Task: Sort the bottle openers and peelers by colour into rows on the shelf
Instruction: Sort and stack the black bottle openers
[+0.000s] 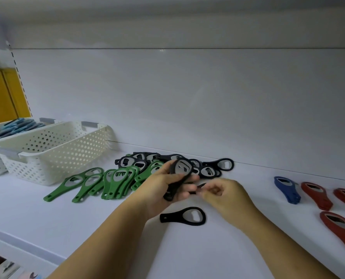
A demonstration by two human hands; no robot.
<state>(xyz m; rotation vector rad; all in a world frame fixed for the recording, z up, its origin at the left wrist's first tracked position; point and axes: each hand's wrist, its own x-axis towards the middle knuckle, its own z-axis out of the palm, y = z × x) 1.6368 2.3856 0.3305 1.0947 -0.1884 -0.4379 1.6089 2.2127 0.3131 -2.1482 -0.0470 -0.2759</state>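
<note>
My left hand grips a stack of black bottle openers held upright above the shelf. Just to its right, my right hand pinches the thin end of a black opener at that stack. A single black opener lies flat on the white shelf below both hands. Behind them sits a heap of black openers. Several green openers lie side by side to the left. At the right lie a blue opener and red openers.
Two white perforated baskets stand at the left; the far one holds light blue tools. The shelf's back wall rises close behind the heap. The shelf's front edge runs along the lower left.
</note>
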